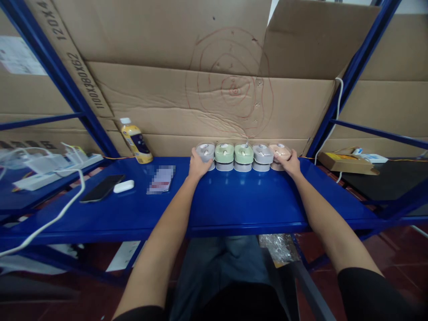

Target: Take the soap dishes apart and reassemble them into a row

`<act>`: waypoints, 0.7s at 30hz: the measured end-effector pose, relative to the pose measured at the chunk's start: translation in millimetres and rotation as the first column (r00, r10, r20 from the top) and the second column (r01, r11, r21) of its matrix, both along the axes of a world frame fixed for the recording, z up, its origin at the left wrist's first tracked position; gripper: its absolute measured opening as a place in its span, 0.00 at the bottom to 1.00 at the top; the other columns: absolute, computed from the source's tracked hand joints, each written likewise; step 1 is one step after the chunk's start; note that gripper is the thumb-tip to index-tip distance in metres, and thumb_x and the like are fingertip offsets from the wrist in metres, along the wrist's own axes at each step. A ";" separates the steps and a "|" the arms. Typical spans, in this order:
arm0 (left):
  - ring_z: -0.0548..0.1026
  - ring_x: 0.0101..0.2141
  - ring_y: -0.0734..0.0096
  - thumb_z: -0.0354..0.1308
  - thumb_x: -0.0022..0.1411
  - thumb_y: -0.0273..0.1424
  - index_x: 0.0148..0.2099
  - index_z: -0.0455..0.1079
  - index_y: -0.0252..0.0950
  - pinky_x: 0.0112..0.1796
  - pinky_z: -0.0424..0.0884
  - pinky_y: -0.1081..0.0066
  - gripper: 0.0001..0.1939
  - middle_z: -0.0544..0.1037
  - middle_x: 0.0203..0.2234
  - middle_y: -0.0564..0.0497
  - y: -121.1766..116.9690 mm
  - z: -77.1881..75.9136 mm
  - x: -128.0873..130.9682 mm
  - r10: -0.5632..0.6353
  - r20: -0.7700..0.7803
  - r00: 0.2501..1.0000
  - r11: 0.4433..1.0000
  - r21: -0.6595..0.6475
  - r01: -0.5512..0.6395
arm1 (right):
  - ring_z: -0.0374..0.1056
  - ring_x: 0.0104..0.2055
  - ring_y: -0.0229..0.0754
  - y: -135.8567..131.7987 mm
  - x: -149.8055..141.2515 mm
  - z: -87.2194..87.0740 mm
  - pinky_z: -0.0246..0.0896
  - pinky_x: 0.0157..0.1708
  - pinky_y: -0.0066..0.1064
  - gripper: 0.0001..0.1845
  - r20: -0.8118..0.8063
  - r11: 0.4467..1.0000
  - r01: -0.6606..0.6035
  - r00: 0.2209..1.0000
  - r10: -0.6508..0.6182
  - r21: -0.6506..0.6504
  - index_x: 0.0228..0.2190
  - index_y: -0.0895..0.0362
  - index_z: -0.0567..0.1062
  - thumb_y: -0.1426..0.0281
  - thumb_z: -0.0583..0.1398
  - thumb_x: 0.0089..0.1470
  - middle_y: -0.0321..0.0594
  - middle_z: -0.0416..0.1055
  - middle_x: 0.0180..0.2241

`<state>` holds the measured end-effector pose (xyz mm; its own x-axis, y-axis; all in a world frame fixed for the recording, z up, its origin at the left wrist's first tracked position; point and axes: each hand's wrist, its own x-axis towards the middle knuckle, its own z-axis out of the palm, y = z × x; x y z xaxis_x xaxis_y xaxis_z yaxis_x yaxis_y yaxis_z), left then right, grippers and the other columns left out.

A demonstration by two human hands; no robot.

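Several small lidded containers stand side by side in one row at the back of the blue shelf, close to the cardboard. From left to right their tops are grey, green, green, grey and peach, over greyish lower parts. My left hand is closed round the outer side of the leftmost grey container, thumb at its front. At the other end, my right hand grips the peach container, its fingers partly hidden behind it.
On the left of the blue shelf are a yellow bottle, a blurred-out flat item, a white case and a black phone. A white cable crosses the left edge. Blue posts frame both sides.
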<state>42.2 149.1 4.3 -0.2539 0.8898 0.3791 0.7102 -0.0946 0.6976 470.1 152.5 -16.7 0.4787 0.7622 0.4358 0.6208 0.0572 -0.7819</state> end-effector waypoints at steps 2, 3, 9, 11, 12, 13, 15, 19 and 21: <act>0.67 0.66 0.38 0.68 0.59 0.39 0.75 0.41 0.27 0.62 0.65 0.53 0.54 0.66 0.65 0.23 0.5 0.0 0.2 0.003 0.005 1.000 1.000 -0.003 -0.003 | 0.63 0.67 0.63 2.2 2.3 -2.3 0.58 0.66 0.49 0.62 0.027 0.999 -0.016 1.000 0.015 0.031 0.69 0.64 0.59 0.46 0.70 0.43 0.61 0.64 0.67; 0.66 0.66 0.38 0.68 0.59 0.39 0.75 0.40 0.26 0.63 0.65 0.52 0.55 0.65 0.65 0.23 0.6 0.1 0.2 0.006 0.007 1.000 1.000 -0.005 -0.006 | 0.64 0.67 0.63 3.3 3.4 -3.4 0.59 0.66 0.49 0.61 0.041 0.999 -0.018 0.999 0.017 0.045 0.69 0.63 0.60 0.46 0.70 0.43 0.60 0.65 0.66; 0.64 0.67 0.34 0.65 0.61 0.41 0.75 0.39 0.23 0.63 0.63 0.47 0.54 0.63 0.65 0.20 -1.9 3.7 3.2 0.043 -0.005 0.999 0.999 0.002 -0.043 | 0.67 0.64 0.63 2.9 6.3 -4.3 0.60 0.64 0.51 0.55 0.036 0.994 0.036 0.999 -0.040 0.102 0.65 0.61 0.67 0.47 0.70 0.42 0.58 0.70 0.63; 0.63 0.67 0.31 0.65 0.60 0.42 0.74 0.41 0.23 0.63 0.63 0.44 0.53 0.62 0.65 0.20 -4.0 7.6 4.5 0.076 -0.012 0.997 0.997 0.034 -0.075 | 0.69 0.62 0.63 0.8 6.9 0.2 0.61 0.63 0.51 0.52 0.001 0.988 0.075 0.997 -0.076 0.135 0.63 0.60 0.68 0.49 0.70 0.42 0.57 0.72 0.61; 0.62 0.67 0.30 0.65 0.60 0.42 0.74 0.42 0.23 0.63 0.62 0.42 0.52 0.61 0.65 0.20 -5.5 10.2 4.8 0.096 -0.017 0.995 0.993 0.067 -0.095 | 0.69 0.61 0.62 -0.3 7.3 3.8 0.62 0.62 0.52 0.50 -0.026 0.982 0.103 0.995 -0.100 0.161 0.62 0.60 0.69 0.49 0.70 0.42 0.56 0.73 0.60; 0.61 0.67 0.29 0.65 0.59 0.42 0.73 0.44 0.22 0.63 0.61 0.41 0.51 0.60 0.65 0.19 -7.6 12.9 4.7 0.116 -0.025 0.993 0.986 0.120 -0.112 | 0.70 0.60 0.61 -1.3 7.7 8.5 0.62 0.62 0.52 0.48 -0.059 0.972 0.134 0.990 -0.125 0.193 0.60 0.59 0.70 0.49 0.70 0.42 0.56 0.73 0.59; 0.59 0.67 0.29 0.64 0.59 0.40 0.71 0.48 0.21 0.64 0.59 0.41 0.48 0.59 0.64 0.19 -13.8 18.3 3.5 0.137 -0.048 0.989 0.954 0.275 -0.119 | 0.71 0.58 0.59 -4.0 8.1 20.5 0.64 0.61 0.52 0.45 -0.132 0.942 0.187 0.979 -0.155 0.278 0.58 0.59 0.70 0.49 0.69 0.44 0.55 0.74 0.57; 0.64 0.64 0.38 0.61 0.61 0.36 0.63 0.60 0.28 0.64 0.61 0.43 0.32 0.64 0.60 0.27 -35.4 22.1 0.3 0.020 -0.126 0.992 0.809 0.585 0.058 | 0.74 0.52 0.55 -18.3 -2.2 47.7 0.68 0.55 0.51 0.39 -0.147 0.874 0.124 0.987 -0.061 0.470 0.57 0.58 0.68 0.48 0.64 0.51 0.52 0.75 0.51; 0.70 0.59 0.45 0.60 0.63 0.35 0.57 0.65 0.32 0.61 0.68 0.47 0.22 0.70 0.54 0.33 -47.5 18.5 0.5 -0.112 -0.189 0.975 0.749 0.629 0.208 | 0.74 0.48 0.54 -31.5 -17.3 57.5 0.71 0.51 0.49 0.39 -0.049 0.868 -0.032 0.997 0.065 0.496 0.56 0.57 0.69 0.48 0.65 0.50 0.49 0.75 0.47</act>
